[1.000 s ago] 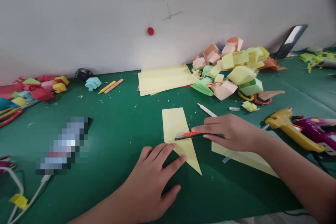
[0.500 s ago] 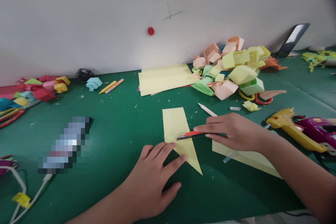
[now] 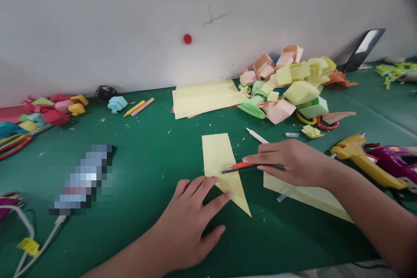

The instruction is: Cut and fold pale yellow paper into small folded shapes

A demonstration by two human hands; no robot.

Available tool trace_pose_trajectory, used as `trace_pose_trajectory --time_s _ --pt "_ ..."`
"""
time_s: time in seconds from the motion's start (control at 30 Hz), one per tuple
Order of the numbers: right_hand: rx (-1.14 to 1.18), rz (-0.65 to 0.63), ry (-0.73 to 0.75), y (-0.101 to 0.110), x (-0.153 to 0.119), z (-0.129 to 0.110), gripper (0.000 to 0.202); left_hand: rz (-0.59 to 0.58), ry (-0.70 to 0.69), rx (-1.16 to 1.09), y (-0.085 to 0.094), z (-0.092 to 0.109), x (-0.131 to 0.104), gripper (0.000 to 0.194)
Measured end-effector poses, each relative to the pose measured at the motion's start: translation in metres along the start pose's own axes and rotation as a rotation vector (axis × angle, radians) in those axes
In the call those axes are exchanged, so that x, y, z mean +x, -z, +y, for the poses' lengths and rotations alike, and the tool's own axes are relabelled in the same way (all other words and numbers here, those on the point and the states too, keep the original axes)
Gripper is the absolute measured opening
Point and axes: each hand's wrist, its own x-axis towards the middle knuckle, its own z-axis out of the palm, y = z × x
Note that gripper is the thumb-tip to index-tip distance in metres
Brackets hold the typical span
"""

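Your right hand (image 3: 293,163) pinches a slim cutter (image 3: 243,165) between thumb and fingers; its handle has a ridged, orange-red strip along a dark body. The cutter's narrow tip points left, at the surface of a pale yellow paper (image 3: 216,150); whether it touches cannot be told. Your left hand (image 3: 192,221) lies palm down with fingers spread, two fingertips resting on that paper's lower part. The paper is smooth and flat, straight-edged at the top and tapering to a sharp point nearest you. It sits mid-table, between your hands.

Beneath your right forearm lies another yellow sheet (image 3: 312,202), with a translucent rod (image 3: 284,194) across it. Just beyond your right hand is a slender white pen (image 3: 256,135). Farther right rests a glossy yellow glue gun (image 3: 350,150).

Beyond, on the smooth green table (image 3: 146,152), flat yellow sheets (image 3: 205,97) lie beside a heap of angular folded paper (image 3: 293,87) in peach, yellow and green.
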Motion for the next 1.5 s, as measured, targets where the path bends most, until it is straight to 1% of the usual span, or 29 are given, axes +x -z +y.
trace_pose_trajectory --time_s 0.27,0.57,0.67,0.83,0.93,1.33,1.5 --pt "-0.002 -0.009 -0.019 0.003 -0.001 -0.001 0.038 -0.01 0.007 0.008 0.002 0.001 0.0 0.056" --pt "0.006 -0.026 -0.062 0.003 -0.004 0.001 0.038 0.025 -0.002 -0.006 0.0 0.0 -0.001 0.055" --pt "0.001 -0.024 -0.072 0.004 -0.005 0.002 0.038 0.017 0.0 0.004 -0.001 -0.001 -0.001 0.054" --pt "-0.014 -0.054 -0.084 0.006 -0.006 0.002 0.039 0.005 0.001 0.008 -0.002 0.0 0.0 0.055" --pt "-0.029 -0.044 -0.095 0.006 -0.007 0.003 0.039 0.0 0.0 0.008 -0.002 0.0 -0.001 0.054" --pt "0.019 -0.051 -0.101 0.01 -0.01 0.005 0.039 0.005 0.012 0.009 -0.002 0.0 0.0 0.052" --pt "0.004 -0.046 -0.091 0.012 -0.01 0.006 0.038 0.005 0.014 0.009 -0.002 -0.001 -0.001 0.052"
